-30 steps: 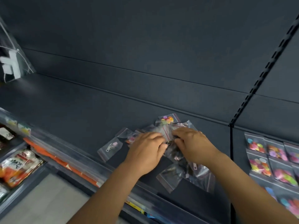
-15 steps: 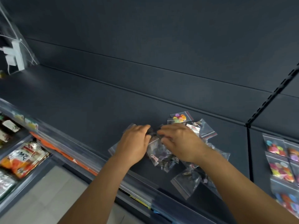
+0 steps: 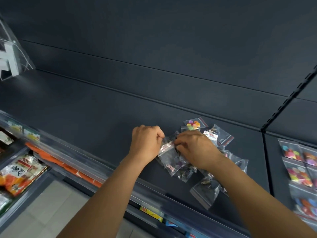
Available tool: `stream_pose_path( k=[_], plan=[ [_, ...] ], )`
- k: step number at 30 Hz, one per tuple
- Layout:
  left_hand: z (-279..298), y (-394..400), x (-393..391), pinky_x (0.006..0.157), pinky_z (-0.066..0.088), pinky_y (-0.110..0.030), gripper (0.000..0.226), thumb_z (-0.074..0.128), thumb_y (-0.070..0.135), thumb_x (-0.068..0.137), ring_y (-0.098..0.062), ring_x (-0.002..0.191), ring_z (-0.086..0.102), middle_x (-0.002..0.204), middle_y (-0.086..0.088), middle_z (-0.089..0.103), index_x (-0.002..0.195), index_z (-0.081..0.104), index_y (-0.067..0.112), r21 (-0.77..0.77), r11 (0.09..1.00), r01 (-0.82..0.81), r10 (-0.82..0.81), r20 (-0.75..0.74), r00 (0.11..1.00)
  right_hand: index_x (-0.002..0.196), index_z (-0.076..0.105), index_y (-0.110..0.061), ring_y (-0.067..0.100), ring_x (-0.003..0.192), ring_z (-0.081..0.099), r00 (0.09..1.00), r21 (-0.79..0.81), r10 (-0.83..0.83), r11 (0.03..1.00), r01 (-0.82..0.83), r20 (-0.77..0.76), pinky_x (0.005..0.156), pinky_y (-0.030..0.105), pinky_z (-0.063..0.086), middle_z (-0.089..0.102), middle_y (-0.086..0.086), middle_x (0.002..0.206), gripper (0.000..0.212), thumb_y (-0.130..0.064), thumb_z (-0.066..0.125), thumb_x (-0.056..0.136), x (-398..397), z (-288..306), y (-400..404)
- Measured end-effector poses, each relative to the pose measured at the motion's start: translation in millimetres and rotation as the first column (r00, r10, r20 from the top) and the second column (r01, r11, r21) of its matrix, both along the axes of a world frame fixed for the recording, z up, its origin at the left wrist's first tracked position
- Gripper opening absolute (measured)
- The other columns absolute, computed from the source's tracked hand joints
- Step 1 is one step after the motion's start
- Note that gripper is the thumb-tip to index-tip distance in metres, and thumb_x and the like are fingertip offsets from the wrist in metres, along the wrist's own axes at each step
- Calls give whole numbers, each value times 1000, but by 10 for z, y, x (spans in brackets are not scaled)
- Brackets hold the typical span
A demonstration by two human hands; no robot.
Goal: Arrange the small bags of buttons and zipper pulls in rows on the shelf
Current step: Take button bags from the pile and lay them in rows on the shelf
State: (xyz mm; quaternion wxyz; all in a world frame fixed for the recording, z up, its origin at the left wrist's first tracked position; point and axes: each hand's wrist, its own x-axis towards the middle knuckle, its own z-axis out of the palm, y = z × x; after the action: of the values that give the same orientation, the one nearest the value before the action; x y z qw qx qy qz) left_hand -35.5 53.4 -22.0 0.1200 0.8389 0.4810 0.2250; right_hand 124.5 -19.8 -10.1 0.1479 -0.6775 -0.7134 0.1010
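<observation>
Loose bags point(image 3: 204, 189) crowd hands — button rows point(image 3: 298, 170) right.

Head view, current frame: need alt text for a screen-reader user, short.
Both hands work at a loose pile of small clear plastic zip bags on a dark grey metal shelf; the left hand and right hand pinch the top of one clear bag holding a pink zipper pull. A bag of bright round buttons lies behind; neat rows of button bags fill the next shelf section to the right.

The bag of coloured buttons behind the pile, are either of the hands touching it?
No: the bag of coloured buttons lies apart beyond both hands, which hold a clear bag.
</observation>
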Motion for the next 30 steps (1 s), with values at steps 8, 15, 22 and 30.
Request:
stream_pose_path(
  k=[8, 15, 22, 30],
  plan=[
    [172, 58, 60, 68, 47, -11, 27, 66, 3, 80, -2, 71, 59, 79, 11, 63, 77, 58, 29, -158, 987, 8, 86, 580, 810, 131, 50, -22, 6, 100, 58, 854, -66, -245, 968, 243, -458, 80, 15, 40, 63, -9, 114, 45, -44, 51, 92, -68, 176, 122],
    [226, 51, 224, 70, 51, -14, 37, 72, 2, 75, 1, 71, 60, 89, 6, 62, 95, 59, 31, -369, 913, 175, 143, 691, 709, 92, 66, -20, 4, 55, 56, 545, -146, -331, 923, 355, -771, 56, 16, 48, 62, -10, 62, 14, -14, 70, 81, -8, 232, 237],
    [218, 119, 295, 74, 55, -23, 4, 67, 21, 84, -4, 72, 68, 77, 5, 72, 85, 68, 25, -534, 804, 264, 122, 581, 804, 72, 69, -20, 6, 50, 49, 523, -137, -330, 918, 373, -786, 50, 16, 42, 63, -10, 58, 13, -23, 67, 85, 101, 178, 236],
    [196, 321, 465, 73, 58, -35, 11, 66, 24, 83, -5, 67, 65, 71, 10, 71, 73, 69, 26, -482, 866, 131, 199, 573, 795, 91, 69, -20, 4, 69, 61, 684, -11, -464, 832, 555, -563, 61, 16, 45, 68, -8, 78, 13, -18, 57, 88, 526, 196, 392]
  ],
)
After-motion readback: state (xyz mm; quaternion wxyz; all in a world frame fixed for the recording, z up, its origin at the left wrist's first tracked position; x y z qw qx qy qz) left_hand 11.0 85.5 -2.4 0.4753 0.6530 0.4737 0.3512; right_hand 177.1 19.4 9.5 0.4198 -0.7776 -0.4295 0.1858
